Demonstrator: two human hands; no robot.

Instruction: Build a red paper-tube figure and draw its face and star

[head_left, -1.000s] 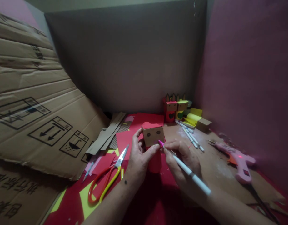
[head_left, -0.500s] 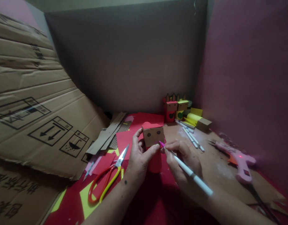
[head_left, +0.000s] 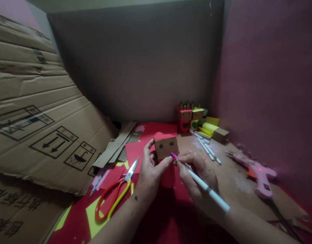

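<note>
My left hand (head_left: 152,169) grips a small paper figure (head_left: 166,146) by its left side and front, the thumb lying across it. The figure has a red paper body and a brown cardboard face with two dark drawn eyes. In my right hand (head_left: 199,176) is a white marker (head_left: 206,187) held like a pen. Its magenta tip is at the lower right part of the cardboard face; whether it touches is too small to tell. Scissors (head_left: 120,189) with red and yellow handles lie open left of my left wrist.
Two finished-looking figures (head_left: 185,118) stand at the back. Yellow paper with a cardboard block (head_left: 220,134) and several white markers (head_left: 206,149) lie right of centre. A pink glue gun (head_left: 260,171) rests at right. Cardboard strips (head_left: 117,144) and a large carton (head_left: 44,101) occupy the left.
The marker's magenta tip has shifted slightly left along the lower face. My left hand and the figure have stayed nearly still.
</note>
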